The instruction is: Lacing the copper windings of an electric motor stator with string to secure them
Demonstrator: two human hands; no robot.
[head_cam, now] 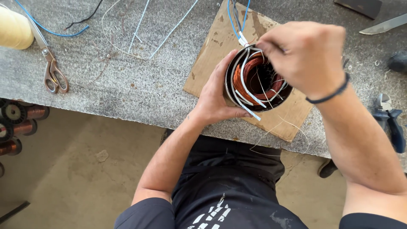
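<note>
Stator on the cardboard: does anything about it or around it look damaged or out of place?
The stator itself looks intact, held by the left hand while the right hand works at its rim. The cardboard beneath is stained and frayed, and loose thread trails off the bench edge.

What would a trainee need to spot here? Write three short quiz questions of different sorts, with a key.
1. True or false: the left hand grips the outside of the motor stator.
2. Multiple choice: what lies under the stator on the bench? A) a piece of cardboard B) a metal tray C) a folded cloth
3. Fill in: the scissors lie on the ___ side of the picture.

Key
1. True; the left hand cups its side while the right hand works at the copper windings on top.
2. A, the cardboard.
3. Left, near the spool of cream thread.
</note>
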